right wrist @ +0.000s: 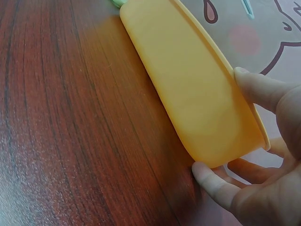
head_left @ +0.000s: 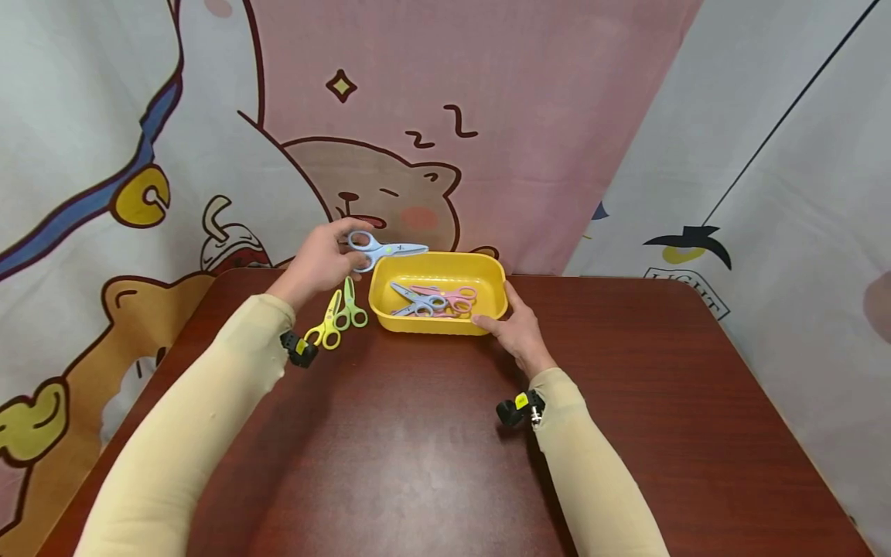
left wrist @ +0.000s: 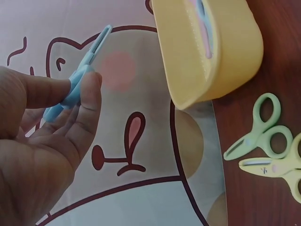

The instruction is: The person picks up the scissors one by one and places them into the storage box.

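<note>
Yellow and green scissors (head_left: 339, 316) lie flat on the wooden table (head_left: 431, 464), far left, just beside the tub. Left hand (head_left: 322, 259) pinches blue scissors (head_left: 379, 249) by the handle between thumb and fingers, blades closed, pointing right, raised over the left rim of the yellow tub (head_left: 438, 271). Tub holds blue and pink pairs (head_left: 435, 300). Right hand (head_left: 518, 333) rests against the tub's right corner with relaxed fingers, likely steadying it, nothing clasped.
</note>
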Demonstrator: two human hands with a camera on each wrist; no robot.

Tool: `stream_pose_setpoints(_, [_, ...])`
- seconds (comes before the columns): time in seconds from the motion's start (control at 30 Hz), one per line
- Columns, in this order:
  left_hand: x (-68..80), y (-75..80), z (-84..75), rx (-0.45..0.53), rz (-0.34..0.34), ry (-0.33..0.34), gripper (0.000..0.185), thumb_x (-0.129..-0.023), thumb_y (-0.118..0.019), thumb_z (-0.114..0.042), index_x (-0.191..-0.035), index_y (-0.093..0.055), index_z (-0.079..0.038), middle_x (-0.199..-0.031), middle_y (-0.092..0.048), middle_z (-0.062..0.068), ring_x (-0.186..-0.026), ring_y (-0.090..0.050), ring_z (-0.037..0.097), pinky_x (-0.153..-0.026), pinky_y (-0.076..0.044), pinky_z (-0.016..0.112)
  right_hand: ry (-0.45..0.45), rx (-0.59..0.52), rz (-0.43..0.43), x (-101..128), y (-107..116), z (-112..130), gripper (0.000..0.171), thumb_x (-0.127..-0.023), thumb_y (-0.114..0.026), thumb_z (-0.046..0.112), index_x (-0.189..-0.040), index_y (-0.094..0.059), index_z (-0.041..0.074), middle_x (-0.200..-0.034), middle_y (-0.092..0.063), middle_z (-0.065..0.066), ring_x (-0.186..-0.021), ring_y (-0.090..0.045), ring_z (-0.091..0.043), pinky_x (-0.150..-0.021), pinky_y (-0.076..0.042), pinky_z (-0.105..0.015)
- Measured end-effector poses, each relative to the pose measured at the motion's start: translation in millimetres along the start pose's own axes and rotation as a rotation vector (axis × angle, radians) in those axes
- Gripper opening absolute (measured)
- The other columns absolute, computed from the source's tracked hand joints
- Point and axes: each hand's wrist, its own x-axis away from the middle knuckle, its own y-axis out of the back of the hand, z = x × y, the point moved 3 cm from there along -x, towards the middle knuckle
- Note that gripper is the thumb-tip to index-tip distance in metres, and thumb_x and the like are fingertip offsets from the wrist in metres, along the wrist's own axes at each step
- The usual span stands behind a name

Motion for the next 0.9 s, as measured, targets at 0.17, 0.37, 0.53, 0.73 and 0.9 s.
stream_pose_setpoints(0.17, [-6.7,-4.8,-8.5,-0.021,0.012,-0.022,0.05,-0.098,-0.059,0.006,-0.145,-0.056,-0.008,-0.129,-0.062,0.018,-0.1,-0.069,0.032,-0.07,-0.062,0.031,0.004,-0.003,-0.001,-0.5,0.4,-0.3,0.1,-0.09,-0.082,0.022,-0.167,-0.019,0.029,-0.166,-0.032,-0.01,-0.135,-0.044,-0.032,-0.118,-0.039,-0.046])
stream_pose_setpoints(0.37, [-12.7,-11.2,-16.4,-0.054,0.024,-0.039,0.048,-0.099,-0.058,0.004,-0.145,-0.056,-0.007,-0.128,-0.063,0.016,-0.101,-0.07,0.03,-0.075,-0.063,0.036,0.003,0.006,-0.003,-0.8,1.0,-1.2,0.1,-0.09,-0.082,0.023,-0.167,-0.018,0.029,-0.167,-0.031,-0.01,-0.137,-0.042,-0.032,-0.12,-0.036,-0.046])
stream_pose_setpoints(0.53, [-17.6,-17.5,-20.0,-0.037,0.04,-0.046,0.047,-0.099,-0.058,0.003,-0.145,-0.056,-0.007,-0.127,-0.064,0.015,-0.098,-0.07,0.03,-0.077,-0.063,0.041,-0.002,0.01,-0.005,-0.9,0.9,-1.7,0.1,-0.09,-0.082,0.023,-0.167,-0.017,0.03,-0.168,-0.03,-0.009,-0.137,-0.043,-0.031,-0.118,-0.039,-0.046])
stream_pose_setpoints(0.73, [-25.8,-24.3,-20.5,-0.017,0.051,-0.044,0.046,-0.099,-0.056,0.005,-0.144,-0.057,-0.005,-0.126,-0.063,0.016,-0.098,-0.071,0.032,-0.071,-0.062,0.033,-0.005,0.013,-0.007,0.1,0.3,-0.3,0.1,-0.09,-0.081,0.023,-0.167,-0.017,0.029,-0.168,-0.028,-0.01,-0.139,-0.041,-0.031,-0.119,-0.038,-0.046])
stream_pose_setpoints(0.9, [-32.3,-28.7,-20.6,-0.005,0.055,-0.026,0.045,-0.098,-0.057,0.006,-0.142,-0.059,-0.006,-0.124,-0.063,0.015,-0.098,-0.071,0.032,-0.072,-0.062,0.033,-0.007,0.017,-0.007,0.0,-0.4,-0.1,0.1,-0.09,-0.081,0.024,-0.167,-0.018,0.029,-0.168,-0.029,-0.011,-0.141,-0.04,-0.032,-0.122,-0.034,-0.047])
